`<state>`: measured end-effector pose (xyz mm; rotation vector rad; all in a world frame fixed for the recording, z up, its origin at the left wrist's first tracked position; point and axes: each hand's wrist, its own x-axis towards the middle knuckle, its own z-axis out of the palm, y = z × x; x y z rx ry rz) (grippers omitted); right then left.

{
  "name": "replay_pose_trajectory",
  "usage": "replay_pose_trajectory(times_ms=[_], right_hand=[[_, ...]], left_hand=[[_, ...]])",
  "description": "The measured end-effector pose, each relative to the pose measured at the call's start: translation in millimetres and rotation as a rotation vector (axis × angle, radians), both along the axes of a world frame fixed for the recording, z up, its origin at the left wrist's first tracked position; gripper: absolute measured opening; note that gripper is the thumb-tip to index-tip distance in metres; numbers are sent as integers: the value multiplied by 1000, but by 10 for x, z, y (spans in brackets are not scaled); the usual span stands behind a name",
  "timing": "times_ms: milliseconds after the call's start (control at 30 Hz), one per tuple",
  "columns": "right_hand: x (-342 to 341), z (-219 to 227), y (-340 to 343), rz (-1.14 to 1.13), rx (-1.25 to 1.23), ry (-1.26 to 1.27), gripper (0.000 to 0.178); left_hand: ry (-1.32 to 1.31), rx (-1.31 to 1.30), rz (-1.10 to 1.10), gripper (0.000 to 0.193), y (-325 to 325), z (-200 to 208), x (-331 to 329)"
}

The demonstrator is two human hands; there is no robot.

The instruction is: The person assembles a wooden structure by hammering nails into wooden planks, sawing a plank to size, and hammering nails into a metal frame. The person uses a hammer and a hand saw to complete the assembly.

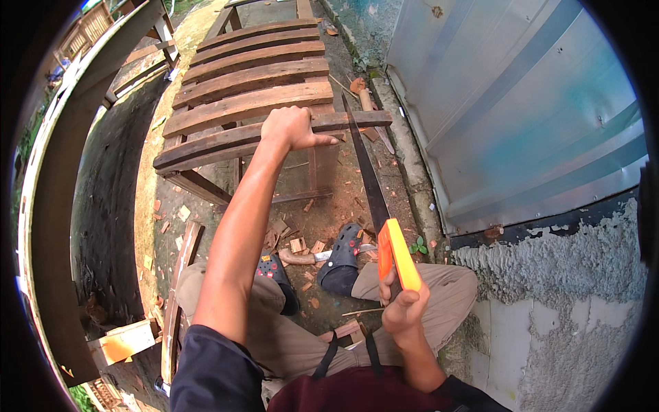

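My left hand is closed over a dark wooden slat at the near end of a slatted wooden bench. Its thumb points right along the slat, which juts past the bench's right side. In my right hand is the orange and yellow handle of a handsaw. The saw's dark blade slants up and away and crosses the jutting slat, right of my left thumb. From this view I cannot tell how deep the teeth sit in the wood.
A wooden-handled blade lies between my shoes, among wood chips. Another wooden-handled tool lies beyond the slat's end. A metal sheet wall and a rough concrete wall stand at right. A long wooden frame runs along the left.
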<state>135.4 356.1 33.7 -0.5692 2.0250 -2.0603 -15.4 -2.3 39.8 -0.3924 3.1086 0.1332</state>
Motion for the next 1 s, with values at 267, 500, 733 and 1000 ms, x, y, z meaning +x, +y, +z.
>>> replay_pose_trajectory(times_ms=[267, 500, 733, 1000], right_hand=[[-1744, 312, -1520, -160, 167, 197, 81], [-222, 82, -212, -15, -54, -63, 81], [-1098, 231, -883, -62, 6, -19, 68], [-617, -75, -704, -73, 37, 129, 72]], left_hand=[[18, -22, -32, 100, 53, 100, -153], [-13, 6, 3, 98, 28, 49, -20], [23, -3, -21, 97, 62, 45, -98], [-28, 47, -4, 99, 13, 88, -66]])
